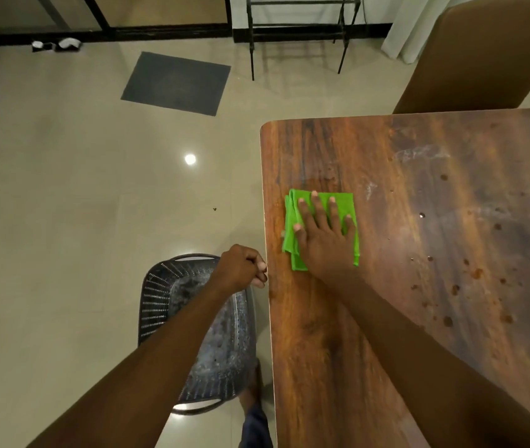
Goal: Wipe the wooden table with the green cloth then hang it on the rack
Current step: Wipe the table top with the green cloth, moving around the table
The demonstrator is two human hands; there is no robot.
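Note:
A folded green cloth lies on the wooden table near its left edge. My right hand presses flat on the cloth with straight, spread fingers. My left hand is curled, its fingertips against the table's left edge; I cannot tell whether it holds anything. Dark spots and pale smears mark the table's right part. A black metal rack stands at the far wall.
A dark woven plastic basket sits on the tiled floor just left of the table, under my left arm. A grey mat lies on the floor further off. A brown chair back stands behind the table.

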